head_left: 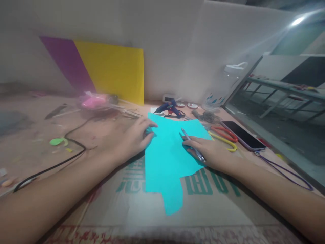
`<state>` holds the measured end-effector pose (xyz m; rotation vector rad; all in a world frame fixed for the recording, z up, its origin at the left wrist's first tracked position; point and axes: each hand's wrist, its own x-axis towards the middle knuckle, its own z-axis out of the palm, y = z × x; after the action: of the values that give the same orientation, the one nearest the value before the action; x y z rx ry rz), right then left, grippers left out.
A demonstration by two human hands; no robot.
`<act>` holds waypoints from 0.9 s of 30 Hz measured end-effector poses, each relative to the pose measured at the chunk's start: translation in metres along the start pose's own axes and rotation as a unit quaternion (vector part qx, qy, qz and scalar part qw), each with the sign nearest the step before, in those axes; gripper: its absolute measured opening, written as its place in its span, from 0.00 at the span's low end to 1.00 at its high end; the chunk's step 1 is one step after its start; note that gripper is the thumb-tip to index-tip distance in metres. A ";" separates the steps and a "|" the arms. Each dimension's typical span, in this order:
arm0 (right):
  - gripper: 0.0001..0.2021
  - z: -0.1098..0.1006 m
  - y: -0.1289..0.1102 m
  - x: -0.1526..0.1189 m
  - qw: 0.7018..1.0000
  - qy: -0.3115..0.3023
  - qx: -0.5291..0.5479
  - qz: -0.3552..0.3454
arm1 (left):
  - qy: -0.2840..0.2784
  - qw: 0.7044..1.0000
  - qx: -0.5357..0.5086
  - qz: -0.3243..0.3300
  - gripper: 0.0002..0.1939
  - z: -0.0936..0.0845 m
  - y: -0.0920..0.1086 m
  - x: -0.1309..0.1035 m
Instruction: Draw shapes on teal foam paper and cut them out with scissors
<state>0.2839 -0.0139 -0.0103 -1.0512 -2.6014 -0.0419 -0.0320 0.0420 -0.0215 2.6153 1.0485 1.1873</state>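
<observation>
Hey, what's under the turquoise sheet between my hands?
Cardboard printed with green characters shows around the lower part of the turquoise sheet, with print on either side. Whatever lies beneath its middle is covered, so I can't tell.

Tabletop (35, 135) pale pink, with small scraps scattered at the left; front edge not in view. Toward the front: a flat board (122, 215) with green print, bearing a blue sheet (167, 152). Near the back edge: glue gun (169, 108) and two reels (192, 105). Farther left: a clear bag (93, 101) with pink contents. Left side: green scrap (56, 141) near a black cable (84, 148). Back right corner: bottle (214, 99), upright. Near the right edge: phone (242, 135), screen up, strap (286, 170) attached.
</observation>
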 end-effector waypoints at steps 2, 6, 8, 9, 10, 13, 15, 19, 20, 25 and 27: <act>0.13 -0.004 0.001 -0.001 1.000 0.019 -0.007 0.020 | -0.041 0.999 -0.006 0.029 0.08 -0.002 0.006 -0.003; 0.11 -0.016 -0.019 -0.003 0.996 0.084 0.040 0.003 | -0.058 0.993 0.048 0.090 0.10 -0.010 0.019 -0.008; 0.14 -0.019 -0.033 -0.004 0.991 0.098 0.094 -0.012 | -0.023 0.995 0.064 0.076 0.09 -0.010 0.019 -0.007; 0.15 -0.018 -0.038 -0.004 0.989 0.097 0.113 -0.014 | -0.002 0.995 0.072 0.065 0.10 -0.008 0.017 -0.004; 0.16 -0.016 -0.041 -0.004 0.989 0.089 0.120 -0.018 | 0.018 0.995 0.080 0.056 0.10 -0.005 0.013 -0.001; 0.15 -0.008 -0.040 -0.001 0.996 0.028 0.079 -0.027 | 0.042 0.995 0.090 0.032 0.11 0.005 0.002 0.008; 0.14 -0.003 -0.036 0.003 0.999 -0.007 0.042 -0.016 | 0.031 0.995 0.094 0.016 0.14 0.005 -0.002 0.011; 0.16 -0.002 -0.035 0.006 1.000 -0.006 -0.011 -0.015 | -0.049 0.988 0.145 0.022 0.16 -0.013 0.014 0.005; 0.16 -0.002 -0.036 0.005 1.000 -0.003 -0.019 -0.023 | -0.080 0.984 0.157 0.025 0.16 -0.018 0.022 0.001; 0.21 -0.004 -0.038 -0.002 1.000 0.026 0.007 -0.011 | -0.177 0.977 0.120 0.000 0.30 -0.021 0.051 -0.024; 0.22 -0.005 -0.038 -0.004 0.998 0.029 0.055 0.009 | -0.211 0.972 0.090 -0.043 0.33 -0.015 0.050 -0.029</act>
<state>0.2620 -0.0447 -0.0032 -1.0177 -2.5112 0.0732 -0.0282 -0.0170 -0.0122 2.7421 1.2033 0.5001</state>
